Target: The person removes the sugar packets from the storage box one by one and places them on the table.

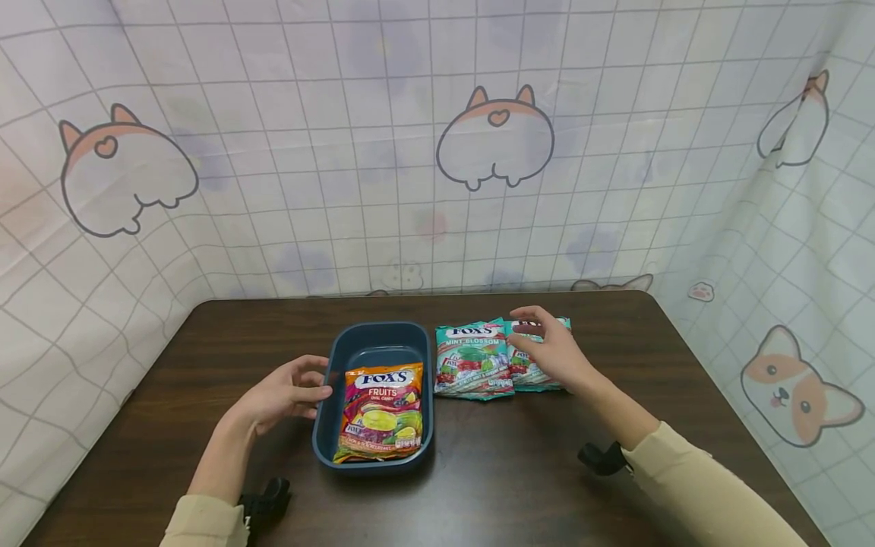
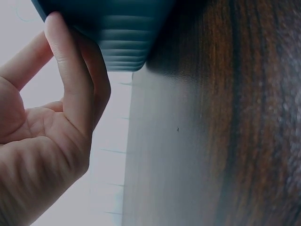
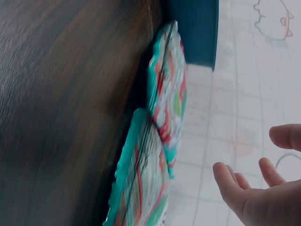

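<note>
A dark blue bin stands on the table with an orange Fox's Fruits candy bag lying in its near part. My left hand is at the bin's left side, fingertips touching its rim and outer wall; the left wrist view shows the fingers bent against the bin's ribbed wall. To the right of the bin lies a teal Fox's Mint Blossom bag, overlapping a second teal bag. Over this second bag hovers my right hand, fingers spread and holding nothing, apart from the bags in the right wrist view.
The dark wooden table reaches back to a white grid-patterned cloth with dog drawings, which also hangs along both sides. Black straps sit on both wrists near the beige sleeves.
</note>
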Demonstrator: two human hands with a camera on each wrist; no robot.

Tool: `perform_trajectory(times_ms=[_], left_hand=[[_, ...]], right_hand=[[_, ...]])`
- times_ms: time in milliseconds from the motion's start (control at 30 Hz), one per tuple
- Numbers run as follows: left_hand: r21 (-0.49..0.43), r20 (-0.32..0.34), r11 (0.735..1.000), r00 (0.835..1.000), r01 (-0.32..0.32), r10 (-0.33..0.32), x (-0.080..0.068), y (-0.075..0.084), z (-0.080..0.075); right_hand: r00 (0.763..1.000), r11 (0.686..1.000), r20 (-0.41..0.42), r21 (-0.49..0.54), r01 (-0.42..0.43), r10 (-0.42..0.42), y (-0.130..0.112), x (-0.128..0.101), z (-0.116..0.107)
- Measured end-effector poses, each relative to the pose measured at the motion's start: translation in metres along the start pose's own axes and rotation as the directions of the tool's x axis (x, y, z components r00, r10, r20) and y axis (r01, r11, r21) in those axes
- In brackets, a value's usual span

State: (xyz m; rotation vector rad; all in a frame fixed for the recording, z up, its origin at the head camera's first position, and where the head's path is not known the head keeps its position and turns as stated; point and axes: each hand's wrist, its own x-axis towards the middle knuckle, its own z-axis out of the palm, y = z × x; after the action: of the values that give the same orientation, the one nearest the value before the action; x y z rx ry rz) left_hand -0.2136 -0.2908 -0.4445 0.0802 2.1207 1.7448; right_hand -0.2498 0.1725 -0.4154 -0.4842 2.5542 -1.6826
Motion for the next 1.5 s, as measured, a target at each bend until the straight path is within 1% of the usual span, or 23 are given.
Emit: perform_trajectory(times_ms=[267, 400, 567, 667, 800, 900, 1000, 1067, 1300, 1433, 1500], left_hand=[[-0.008, -0.001, 1.000, 1.000, 0.006, -0.006, 0.000, -0.001, 0.001], [-0.013, 0.007, 1.000, 1.000, 0.007, -0.007, 0.000, -0.001, 0.002], [-0.015, 0.009, 1.000, 1.000, 0.006, -0.006, 0.001, -0.001, 0.002], [-0.012, 0.006, 1.000, 1.000, 0.005, -0.004, 0.001, 0.000, 0.002], [-0.007, 0.001, 1.000, 1.000, 0.012, -0.012, 0.001, 0.000, 0.001], [-0.004, -0.002, 1.000, 1.000, 0.018, -0.018, 0.000, 0.001, 0.001], [0.001, -0.003, 1.000, 1.000, 0.016, -0.016, -0.001, 0.001, 0.002], [0.001, -0.003, 1.000, 1.000, 0.014, -0.014, -0.001, 0.001, 0.002], [0.002, 0.000, 1.000, 1.000, 0.008, -0.008, -0.001, 0.001, 0.002], [-0.001, 0.004, 1.000, 1.000, 0.008, -0.008, -0.001, 0.002, 0.001], [-0.001, 0.004, 1.000, 1.000, 0.009, -0.009, -0.001, 0.003, 0.001]], right_hand=[[0.997, 0.995, 0.065, 0.091, -0.047, 0.042, -0.007, -0.004, 0.016], [0.995, 0.987, 0.089, 0.150, -0.053, 0.040, -0.011, -0.006, 0.025], [0.990, 0.967, 0.132, 0.244, -0.073, 0.042, -0.017, -0.006, 0.035], [0.986, 0.949, 0.155, 0.299, -0.104, 0.060, -0.022, -0.005, 0.043], [0.982, 0.944, 0.182, 0.309, -0.113, 0.058, -0.030, -0.004, 0.056], [0.981, 0.956, 0.187, 0.276, -0.097, 0.045, -0.035, -0.004, 0.066], [0.982, 0.959, 0.185, 0.267, -0.092, 0.043, -0.041, -0.003, 0.074], [0.981, 0.955, 0.191, 0.280, -0.098, 0.045, -0.045, -0.004, 0.079], [0.965, 0.924, 0.260, 0.360, -0.130, 0.034, -0.060, -0.003, 0.095], [0.961, 0.916, 0.272, 0.368, -0.160, 0.059, -0.068, -0.003, 0.105], [0.958, 0.921, 0.277, 0.351, -0.168, 0.069, -0.071, -0.003, 0.110]])
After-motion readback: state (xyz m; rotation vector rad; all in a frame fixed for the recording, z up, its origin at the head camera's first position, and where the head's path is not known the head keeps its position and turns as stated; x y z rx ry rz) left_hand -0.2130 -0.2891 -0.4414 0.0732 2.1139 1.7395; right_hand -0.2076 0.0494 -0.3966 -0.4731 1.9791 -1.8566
